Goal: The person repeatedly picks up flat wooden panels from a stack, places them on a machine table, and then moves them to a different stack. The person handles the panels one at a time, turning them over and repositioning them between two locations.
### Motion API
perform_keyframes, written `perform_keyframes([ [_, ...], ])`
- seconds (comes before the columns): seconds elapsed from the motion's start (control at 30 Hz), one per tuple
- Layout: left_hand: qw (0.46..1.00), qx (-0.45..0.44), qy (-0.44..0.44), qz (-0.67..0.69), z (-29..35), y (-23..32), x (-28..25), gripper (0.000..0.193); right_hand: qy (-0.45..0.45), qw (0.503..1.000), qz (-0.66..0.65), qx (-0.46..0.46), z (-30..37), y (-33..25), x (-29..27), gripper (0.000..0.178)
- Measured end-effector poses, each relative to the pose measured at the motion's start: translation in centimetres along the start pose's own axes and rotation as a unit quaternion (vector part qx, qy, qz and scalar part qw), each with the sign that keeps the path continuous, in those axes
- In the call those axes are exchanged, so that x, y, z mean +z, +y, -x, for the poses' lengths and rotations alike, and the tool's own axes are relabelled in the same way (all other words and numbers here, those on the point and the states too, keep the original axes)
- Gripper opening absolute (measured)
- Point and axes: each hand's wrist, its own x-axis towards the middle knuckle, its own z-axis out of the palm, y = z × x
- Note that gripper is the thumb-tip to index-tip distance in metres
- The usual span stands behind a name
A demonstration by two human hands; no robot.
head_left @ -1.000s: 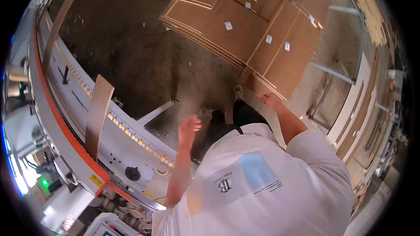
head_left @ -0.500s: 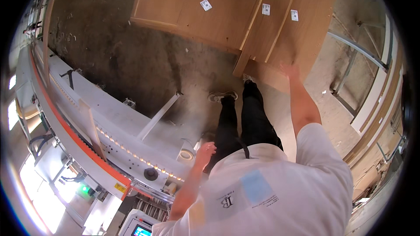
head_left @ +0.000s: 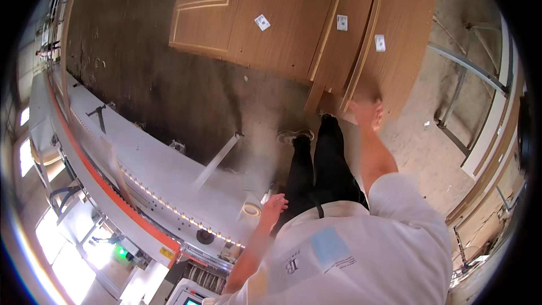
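My right hand is at the near end of the rightmost brown wooden panel, its fingers slightly blurred and seemingly closed on the panel's near left corner. This panel bears a white label and lies beside a narrower labelled panel; a dark gap shows between them. My left hand hangs near my left thigh, holding nothing, with its fingers loosely bent and apart.
More wooden panels with routed frames lie farther left. A long white machine with an orange rail curves along the left. Metal frames and stacked boards stand on the right. A grey bracket juts over the floor.
My right hand has moved nearer to me and slightly left along the rightmost panel. That panel's left edge now stands apart from its neighbour with a dark gap. My left hand stays by my thigh.
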Motion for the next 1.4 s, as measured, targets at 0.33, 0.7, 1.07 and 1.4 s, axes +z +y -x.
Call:
perform_keyframes([
  [0.33,1.0,-0.004,-0.009,0.024,-0.9,-1.5,-1.6,0.032,-0.195,0.917,-0.34,0.07,-4.2,9.8,4.2,0.094],
  [0.7,0.993,0.1,-0.049,0.049,-3.2,-0.2,-2.2,0.028,0.025,0.955,-0.273,-0.112,1.8,12.2,-12.8,0.031],
  [1.07,0.922,0.323,-0.1,0.191,5.4,23.7,-2.4,0.056,0.252,0.758,-0.017,-0.601,10.7,13.0,-27.2,0.02],
  [1.4,0.7,0.332,0.121,0.621,15.2,17.9,-13.5,0.035,0.273,0.377,0.112,-0.878,33.1,-1.4,-28.1,0.032],
])
